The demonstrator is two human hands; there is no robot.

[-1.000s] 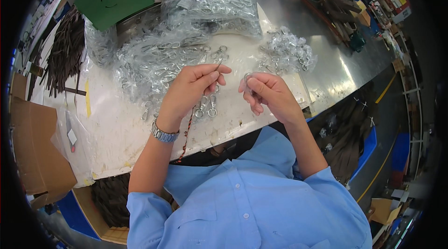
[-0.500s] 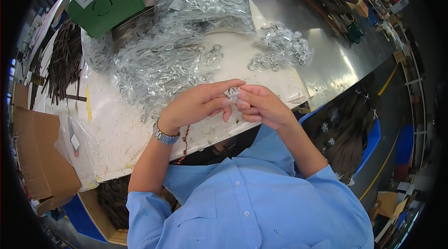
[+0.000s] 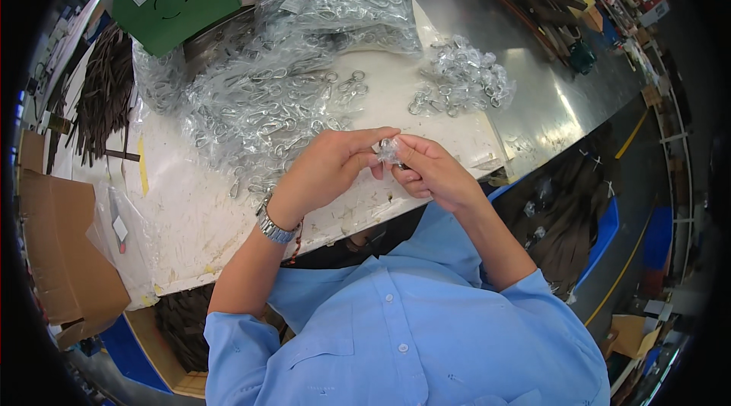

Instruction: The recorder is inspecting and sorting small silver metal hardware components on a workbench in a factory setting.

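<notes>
meeting just right of the frame's middle, the two hands now close on one small plastic-wrapped clip (image 3: 389,150); a second ago they were apart. between them the clear film is bunched up, and a bit of metal ring shows at its top. the right hand (image 3: 440,175) pinches the wrapped clip between thumb and curled fingers. the left hand (image 3: 320,170) is narrow, its index finger stretched over the top and its thumb below, at the film's left side; whether it grips the film, or keeps the thin pointed thing it held then, i cannot tell. so the work seems to have passed from separate holding to both hands handling one piece, near the front edge of the table (image 3: 190,223). a big heap of bagged clips (image 3: 251,105) fills the upper left of the table, and a smaller pile (image 3: 472,75) lies at the upper right, both well apart from the hands.
</notes>
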